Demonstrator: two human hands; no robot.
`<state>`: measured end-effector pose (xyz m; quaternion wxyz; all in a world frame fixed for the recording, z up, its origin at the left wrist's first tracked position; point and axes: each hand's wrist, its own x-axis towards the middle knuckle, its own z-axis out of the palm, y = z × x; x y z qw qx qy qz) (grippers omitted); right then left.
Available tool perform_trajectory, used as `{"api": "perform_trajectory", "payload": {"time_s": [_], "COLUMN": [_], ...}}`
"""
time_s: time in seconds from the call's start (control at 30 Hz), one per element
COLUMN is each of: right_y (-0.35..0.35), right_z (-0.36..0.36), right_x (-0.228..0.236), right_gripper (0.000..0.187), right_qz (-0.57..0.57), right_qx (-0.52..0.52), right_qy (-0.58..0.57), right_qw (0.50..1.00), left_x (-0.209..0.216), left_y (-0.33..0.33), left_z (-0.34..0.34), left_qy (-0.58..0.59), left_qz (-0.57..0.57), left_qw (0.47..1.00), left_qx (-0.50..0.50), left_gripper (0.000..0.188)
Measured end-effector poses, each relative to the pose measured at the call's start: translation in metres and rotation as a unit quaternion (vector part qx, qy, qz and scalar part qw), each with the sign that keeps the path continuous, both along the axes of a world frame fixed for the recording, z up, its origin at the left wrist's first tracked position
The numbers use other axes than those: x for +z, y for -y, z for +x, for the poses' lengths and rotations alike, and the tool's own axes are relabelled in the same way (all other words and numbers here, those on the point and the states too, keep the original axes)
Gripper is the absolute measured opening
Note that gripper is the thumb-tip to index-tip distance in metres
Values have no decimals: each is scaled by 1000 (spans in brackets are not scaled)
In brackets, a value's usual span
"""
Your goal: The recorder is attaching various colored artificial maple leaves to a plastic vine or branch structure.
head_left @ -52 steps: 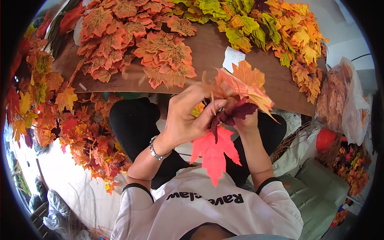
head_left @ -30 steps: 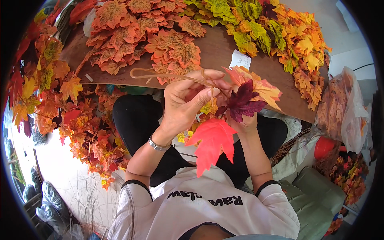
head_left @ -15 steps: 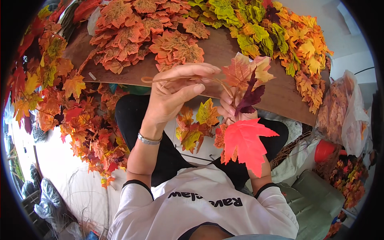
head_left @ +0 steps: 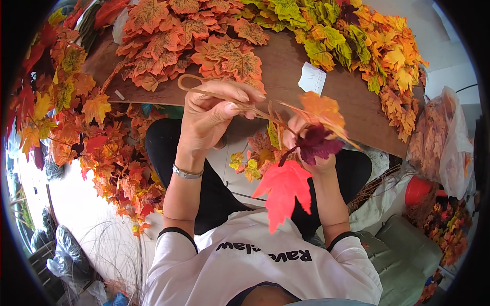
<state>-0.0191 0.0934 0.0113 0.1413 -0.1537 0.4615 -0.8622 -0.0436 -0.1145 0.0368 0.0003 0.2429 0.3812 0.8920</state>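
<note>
My left hand (head_left: 206, 115) pinches a thin brown stem (head_left: 217, 95) between thumb and fingers, and the stem's looped end sticks out past the knuckles. To its right my right hand (head_left: 301, 135) is closed round the same artificial maple leaf spray, its fingers partly covered by leaves. From that hand an orange leaf (head_left: 321, 109) points away, with a dark purple leaf (head_left: 319, 144) in front of the fingers. A bright red leaf (head_left: 287, 193) hangs below, over my lap. Smaller yellow and orange leaves (head_left: 252, 162) show between my hands.
On the brown board (head_left: 280, 61) lie piles of coral leaves (head_left: 178, 35), green leaves (head_left: 332, 43) and orange-yellow leaves (head_left: 395, 56). A white paper slip (head_left: 311, 78) rests there too. Leaf garlands (head_left: 102, 137) hang at left. A plastic bag (head_left: 454, 145) and red container (head_left: 419, 191) stand at right.
The spray has turned in my hands: the red leaf swung left and down, the orange leaf tilted over. My left hand shifted slightly left, and the paper slip is now uncovered.
</note>
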Motion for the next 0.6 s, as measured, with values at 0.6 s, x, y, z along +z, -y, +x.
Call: {"api": "perform_trajectory", "payload": {"time_s": [0.6], "right_y": [-22], "right_z": [-35], "right_x": [23], "right_gripper": [43], "right_qz": [115], "right_qx": [91], "right_qy": [48], "right_qw": [988], "left_x": [15], "left_y": [-25], "left_z": [21], "left_qy": [150], "left_qz": [-199], "left_qw": [944], "left_qx": [-215], "left_gripper": [6]}}
